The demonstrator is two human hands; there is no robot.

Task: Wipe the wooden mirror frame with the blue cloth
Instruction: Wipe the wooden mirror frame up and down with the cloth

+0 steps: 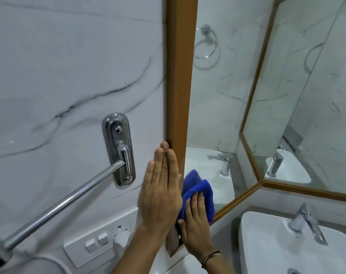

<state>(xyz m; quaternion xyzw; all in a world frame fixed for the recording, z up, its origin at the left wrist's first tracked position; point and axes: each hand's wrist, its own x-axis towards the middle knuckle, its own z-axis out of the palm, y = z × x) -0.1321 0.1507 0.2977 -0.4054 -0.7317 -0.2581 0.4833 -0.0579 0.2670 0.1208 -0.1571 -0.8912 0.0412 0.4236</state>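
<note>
wooden mirror frame [180,76] ran as tall vertical strip, long axis up-down. right hand [196,220] pressed blue cloth [197,186] flat against frame's lower end, fingers spread over cloth. left hand [160,186] open, flat on wall [69,66] just left of frame, gripping nothing. unwiped length lay above right hand; likely next stroke upward along frame.

Above the left hand [161,186], the wooden frame [180,76] runs up bare, with open marble wall [69,56] beside it. Left of the hand, the chrome towel bar [65,200] and its bracket [118,149] jut out from the wall. Below sit the switch plate [101,238] and, to the right, the basin [286,244] with its tap [308,224].
</note>
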